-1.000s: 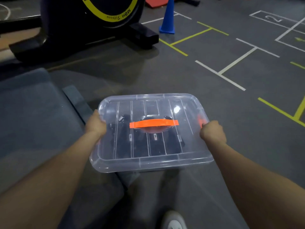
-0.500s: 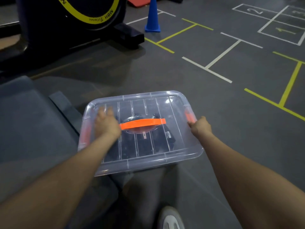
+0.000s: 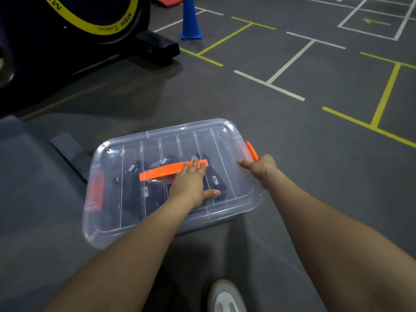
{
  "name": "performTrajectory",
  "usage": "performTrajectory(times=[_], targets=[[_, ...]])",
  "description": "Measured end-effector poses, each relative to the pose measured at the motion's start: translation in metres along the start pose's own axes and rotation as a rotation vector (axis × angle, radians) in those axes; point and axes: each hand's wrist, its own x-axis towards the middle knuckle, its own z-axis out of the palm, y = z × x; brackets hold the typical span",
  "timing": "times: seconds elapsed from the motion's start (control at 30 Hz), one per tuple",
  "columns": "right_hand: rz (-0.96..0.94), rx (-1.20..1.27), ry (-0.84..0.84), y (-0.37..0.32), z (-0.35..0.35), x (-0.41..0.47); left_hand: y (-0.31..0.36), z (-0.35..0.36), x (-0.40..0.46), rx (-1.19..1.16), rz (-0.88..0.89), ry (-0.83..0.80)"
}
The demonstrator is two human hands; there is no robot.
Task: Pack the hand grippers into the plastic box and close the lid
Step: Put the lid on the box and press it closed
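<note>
The plastic box [image 3: 173, 183] is sitting on the grey floor [image 3: 292, 136], its long axis running left to right in front of the person, with the clear lid [image 3: 132, 206] already lying on top. Through the lid the dark hand grippers [image 3: 135, 190] are showing inside, packed toward the middle of the box. The left hand [image 3: 191, 183] is lying flat on the lid with its fingers straight, the fingertips reaching over the orange handle [image 3: 162, 173] at the lid's centre; this grip is wide and holding nothing, only pressing down. The right hand [image 3: 261, 167] is at the box's right end, its fingers curling round the orange right latch [image 3: 251, 150], which is standing raised off the box's side, while the thumb is pointing in over the lid's edge. The orange left latch [image 3: 96, 190] at the box's far-left end appears to be lying flat against the wall. The latch is lying directly under the right hand, so that hand is the nearer one and the coming move probably calls for folding it toward the box.
</note>
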Motion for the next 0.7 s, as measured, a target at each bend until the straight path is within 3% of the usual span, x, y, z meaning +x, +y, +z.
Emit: performTrajectory(times=[0.2, 0.5, 0.6, 0.7], targets=[[-0.137, -0.111, 0.143, 0.002, 0.009, -0.001, 0.002, -0.002, 0.0, 0.043, 0.007, 0.01], [-0.228, -0.56, 0.25, -0.01, 0.014, -0.024, -0.003, -0.001, -0.004, -0.006, 0.028, 0.019], [-0.466, -0.738, 0.285, -0.027, 0.039, -0.041, -0.02, -0.007, -0.011, -0.004, 0.046, 0.146], [-0.643, -0.745, 0.07, -0.045, 0.09, -0.067, -0.055, -0.017, -0.029, -0.028, -0.035, 0.363]])
